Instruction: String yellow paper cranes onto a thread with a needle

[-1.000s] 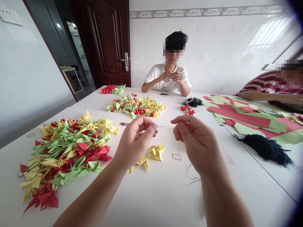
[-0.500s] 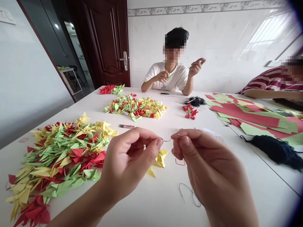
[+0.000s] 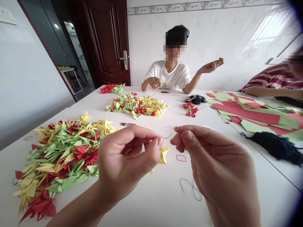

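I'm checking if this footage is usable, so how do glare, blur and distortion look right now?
Head view: bright window-like glare on the tiled wall, upper right; wide-angle stretching and dark right-hand corners; dark yarn bundle soft towards the edge; heads pixelated; thread end at the left hand thin but visible.

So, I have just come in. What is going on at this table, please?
The left hand pinches a dark thread, with its free end pointing toward the right hand. The right hand pinches a shiny piece, too small to identify; thread and piece are apart. At the left, red, green and yellow folded papers lie heaped on the table. Across it, a person holds another thread stretched out.
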The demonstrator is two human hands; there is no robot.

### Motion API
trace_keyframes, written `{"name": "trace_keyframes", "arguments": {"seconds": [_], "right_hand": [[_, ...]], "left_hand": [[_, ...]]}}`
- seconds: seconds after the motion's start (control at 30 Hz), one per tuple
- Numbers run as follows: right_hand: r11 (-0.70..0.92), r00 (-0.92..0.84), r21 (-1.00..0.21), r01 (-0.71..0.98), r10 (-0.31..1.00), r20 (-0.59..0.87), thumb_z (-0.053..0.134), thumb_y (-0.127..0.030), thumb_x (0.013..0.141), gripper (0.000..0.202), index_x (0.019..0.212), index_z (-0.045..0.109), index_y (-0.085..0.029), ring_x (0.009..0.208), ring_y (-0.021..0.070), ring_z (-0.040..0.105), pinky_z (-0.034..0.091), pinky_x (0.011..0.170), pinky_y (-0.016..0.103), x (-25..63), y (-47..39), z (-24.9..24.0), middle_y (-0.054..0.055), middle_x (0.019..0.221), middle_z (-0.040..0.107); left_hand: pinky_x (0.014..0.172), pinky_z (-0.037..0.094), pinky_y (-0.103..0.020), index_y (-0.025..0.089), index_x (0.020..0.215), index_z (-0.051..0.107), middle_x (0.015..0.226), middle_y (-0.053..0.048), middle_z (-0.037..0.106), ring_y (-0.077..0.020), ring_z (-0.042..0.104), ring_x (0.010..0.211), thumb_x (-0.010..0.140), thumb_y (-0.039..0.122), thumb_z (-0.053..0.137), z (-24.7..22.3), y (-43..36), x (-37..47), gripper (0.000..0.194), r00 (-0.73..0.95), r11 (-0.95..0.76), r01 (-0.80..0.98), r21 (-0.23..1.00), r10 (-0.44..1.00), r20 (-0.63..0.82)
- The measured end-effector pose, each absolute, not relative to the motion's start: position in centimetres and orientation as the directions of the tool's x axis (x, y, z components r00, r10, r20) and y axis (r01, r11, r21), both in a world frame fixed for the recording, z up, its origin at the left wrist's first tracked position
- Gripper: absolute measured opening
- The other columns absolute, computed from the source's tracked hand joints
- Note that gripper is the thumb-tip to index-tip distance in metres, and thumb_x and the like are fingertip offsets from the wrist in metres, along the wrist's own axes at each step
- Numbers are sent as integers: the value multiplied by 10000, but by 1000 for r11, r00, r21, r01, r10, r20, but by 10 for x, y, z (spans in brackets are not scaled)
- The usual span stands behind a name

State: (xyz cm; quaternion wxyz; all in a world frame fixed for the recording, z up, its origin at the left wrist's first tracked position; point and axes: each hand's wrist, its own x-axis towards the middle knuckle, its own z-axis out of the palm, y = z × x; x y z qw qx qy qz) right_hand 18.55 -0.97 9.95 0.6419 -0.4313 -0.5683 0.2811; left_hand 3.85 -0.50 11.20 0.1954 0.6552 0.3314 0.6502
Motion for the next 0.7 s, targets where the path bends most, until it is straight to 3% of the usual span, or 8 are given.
{"name": "trace_keyframes", "arguments": {"seconds": [0.3,0.7], "right_hand": [[495,172,-819,290,815,554,662,-313,827,109,902,729,-270,618,157,669,531,481,246,184,-13,103,23,720,722],[493,158,-813,311,816,556,656,-298,833,112,911,730,-271,595,147,660,526,461,234,184,-11,104,20,713,723]], "left_hand": [[356,422,-174,205,711,657,562,34,613,-71,516,440,763,156,676,112,-6,39,74,-39,-695,231,681,692,720],[386,407,-185,211,720,631,598,40,602,-70,514,482,781,196,681,106,-6,38,81,-64,-699,261,666,676,735]]}}
